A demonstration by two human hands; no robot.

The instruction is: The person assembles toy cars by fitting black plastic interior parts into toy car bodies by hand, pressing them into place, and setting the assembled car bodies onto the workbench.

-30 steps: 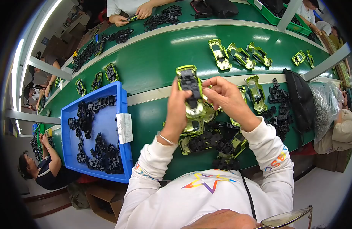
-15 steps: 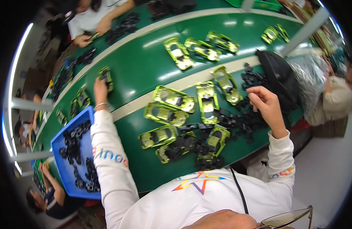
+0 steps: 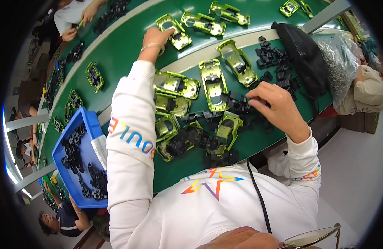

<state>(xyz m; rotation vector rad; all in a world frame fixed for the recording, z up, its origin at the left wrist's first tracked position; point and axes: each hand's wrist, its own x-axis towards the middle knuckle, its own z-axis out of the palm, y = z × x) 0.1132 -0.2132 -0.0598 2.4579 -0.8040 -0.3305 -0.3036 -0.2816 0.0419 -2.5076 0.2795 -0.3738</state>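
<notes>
I see the left arm (image 3: 131,120) stretched well out to the far side, its hand (image 3: 155,38) palm down, thumb pointing right. The right arm (image 3: 301,159) is bent and stays nearer the body, its hand (image 3: 278,103) turned inward to the left, fingers curled, thumb close to the forefinger.

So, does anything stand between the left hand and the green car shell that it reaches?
Nothing visible does. The left hand is at the green car shell, overlapping its left side; the neighbouring shell lies to the right, out of the way.
</notes>
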